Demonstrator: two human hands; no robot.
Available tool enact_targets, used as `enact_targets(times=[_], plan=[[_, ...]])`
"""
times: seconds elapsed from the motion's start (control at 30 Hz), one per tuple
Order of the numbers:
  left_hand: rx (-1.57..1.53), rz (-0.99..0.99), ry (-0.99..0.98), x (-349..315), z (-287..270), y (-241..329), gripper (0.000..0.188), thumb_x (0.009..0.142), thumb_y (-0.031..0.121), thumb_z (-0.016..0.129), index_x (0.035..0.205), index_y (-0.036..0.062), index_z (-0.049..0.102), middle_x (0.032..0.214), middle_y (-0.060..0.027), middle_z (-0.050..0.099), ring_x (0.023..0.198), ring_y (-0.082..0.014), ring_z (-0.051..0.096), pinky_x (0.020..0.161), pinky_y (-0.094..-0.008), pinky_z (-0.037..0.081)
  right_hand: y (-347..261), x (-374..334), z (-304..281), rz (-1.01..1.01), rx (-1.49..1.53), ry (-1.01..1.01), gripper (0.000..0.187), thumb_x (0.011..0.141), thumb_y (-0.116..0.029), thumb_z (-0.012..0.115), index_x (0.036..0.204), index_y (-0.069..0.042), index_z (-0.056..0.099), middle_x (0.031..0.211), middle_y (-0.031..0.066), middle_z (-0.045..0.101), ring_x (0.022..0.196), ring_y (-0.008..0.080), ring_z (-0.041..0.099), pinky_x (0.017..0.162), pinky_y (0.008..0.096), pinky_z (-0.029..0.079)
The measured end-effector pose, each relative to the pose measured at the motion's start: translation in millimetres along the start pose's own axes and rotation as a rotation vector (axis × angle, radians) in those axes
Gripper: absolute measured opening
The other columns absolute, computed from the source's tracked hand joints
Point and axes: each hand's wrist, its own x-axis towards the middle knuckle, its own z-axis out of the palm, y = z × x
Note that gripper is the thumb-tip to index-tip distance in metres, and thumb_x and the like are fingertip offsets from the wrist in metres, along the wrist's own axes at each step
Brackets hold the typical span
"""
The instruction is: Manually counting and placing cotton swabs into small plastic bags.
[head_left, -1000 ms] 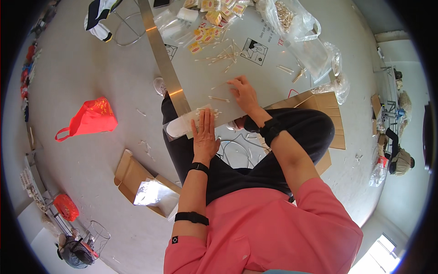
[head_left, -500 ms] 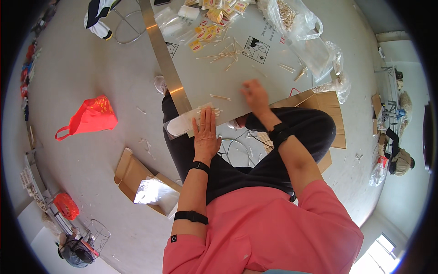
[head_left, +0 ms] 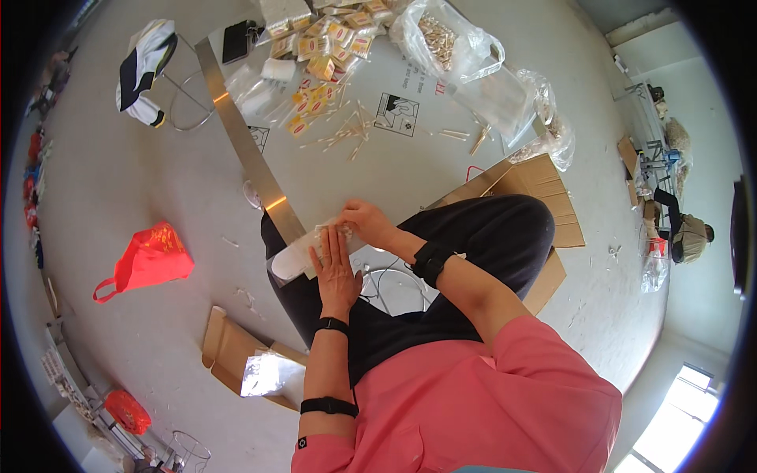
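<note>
A clear plastic bag with a white rounded piece inside lies at the table's near left corner. My left hand rests on it, fingers stretched out and lying flat. Cotton swab tips show at the bag's far right end, by my left fingertips. Right there, my right hand is closed in a pinch against the swab ends; what its fingers hold is hidden. Farther off on the table lies a loose scatter of cotton swabs.
Small yellow-labelled packets heap up at the far left, near a black phone. An open plastic bag of swabs stands far right. Cardboard boxes and a red bag are on the floor.
My right hand has moved left and nearer, from above the table to the bag beside my left hand. The loose swabs near the bag no longer show. The whole view has shifted.
</note>
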Motion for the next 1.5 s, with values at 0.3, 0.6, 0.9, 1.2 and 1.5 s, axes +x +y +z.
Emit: enact_targets(times=[0.3,0.6,0.9,1.2,1.5], plan=[[-0.051,0.007,0.019,0,-1,0,0.099,0.072,0.035,0.073,0.148,0.0018,0.019,0.158,-0.0128,0.006,0.147,-0.0280,0.004,0.116,-0.0525,0.000,62,62,-96,0.238,-0.238,0.475,0.006,0.085,-0.009,0.059,0.084,-0.005,0.063,0.088,0.0128,0.058,0.080,0.0347,0.060,0.068,0.0425,0.048],[-0.069,-0.009,0.012,-1,0,0,0.101,0.069,0.033,0.075,0.148,0.0017,0.020,0.158,-0.0129,0.007,0.146,-0.0278,0.006,0.116,-0.0519,0.001,43,104,-61,0.382,-0.403,0.333,0.010,0.079,-0.013,0.066,0.083,-0.005,0.060,0.090,0.0120,0.059,0.081,0.0337,0.061,0.068,0.0427,0.050],[-0.065,-0.003,0.005,-2,-1,-1,0.103,0.069,0.035,0.075,0.148,0.0017,0.019,0.158,-0.0131,0.007,0.146,-0.0282,0.005,0.116,-0.0524,0.001,67,54,-88,0.366,-0.308,0.471,0.011,0.080,-0.009,0.064,0.089,-0.006,0.059,0.092,0.0143,0.059,0.084,0.0350,0.061,0.070,0.0440,0.049],[-0.047,0.002,0.005,-3,2,-2,0.104,0.068,0.037,0.075,0.148,0.0009,0.018,0.157,-0.0138,0.008,0.146,-0.0289,0.004,0.116,-0.0528,0.001,78,39,-120,0.491,-0.600,0.411,0.007,0.081,-0.009,0.062,0.085,-0.004,0.062,0.085,0.0137,0.060,0.079,0.0332,0.061,0.069,0.0435,0.048],[-0.058,0.014,0.003,3,-5,1,0.104,0.069,0.038,0.075,0.148,0.0010,0.018,0.157,-0.0127,0.008,0.146,-0.0268,0.005,0.116,-0.0527,0.002,20,2,-47,0.325,-0.087,0.068,0.009,0.078,-0.010,0.066,0.084,-0.004,0.066,0.083,0.0120,0.060,0.070,0.0278,0.061,0.065,0.0352,0.050]])
